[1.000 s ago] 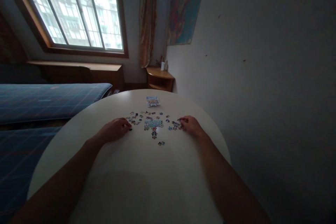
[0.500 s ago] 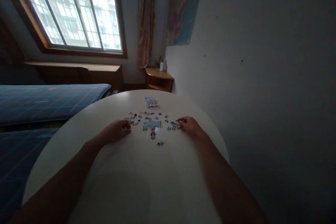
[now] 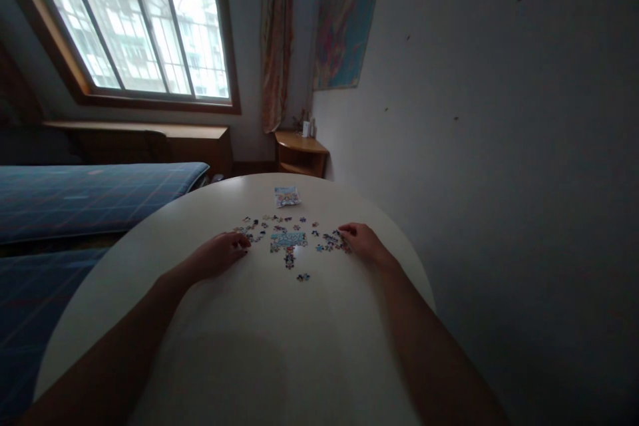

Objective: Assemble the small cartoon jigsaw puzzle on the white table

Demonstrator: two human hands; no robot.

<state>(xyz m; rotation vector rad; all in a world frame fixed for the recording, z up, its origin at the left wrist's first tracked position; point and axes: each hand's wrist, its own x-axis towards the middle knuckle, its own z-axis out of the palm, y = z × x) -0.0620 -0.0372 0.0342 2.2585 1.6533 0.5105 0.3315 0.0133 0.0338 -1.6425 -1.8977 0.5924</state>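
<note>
A partly joined jigsaw puzzle (image 3: 288,240) lies mid-table, its upper band light blue, with a narrow strip (image 3: 289,258) hanging from its lower edge. My left hand (image 3: 224,253) rests on the table left of it, fingers curled in; what they hold, if anything, is too small to make out. Loose puzzle pieces (image 3: 257,235) lie just beyond that hand. On the right, my right hand (image 3: 360,239) has its fingertips pinched together at the edge of a heap of puzzle pieces (image 3: 330,241). Two or so joined pieces (image 3: 303,277) lie nearer to me.
A small picture packet (image 3: 287,196) lies toward the far side of the round white table (image 3: 299,346). More loose pieces are scattered between it and the puzzle. A plaid mattress (image 3: 100,200) is at the left, a wall (image 3: 479,200) close on the right. A corner shelf (image 3: 302,143) stands behind.
The view has tilted up slightly, so everything sits a little lower. The right fingertips have shifted slightly at the heap. The left hand stays nearly where it was.
</note>
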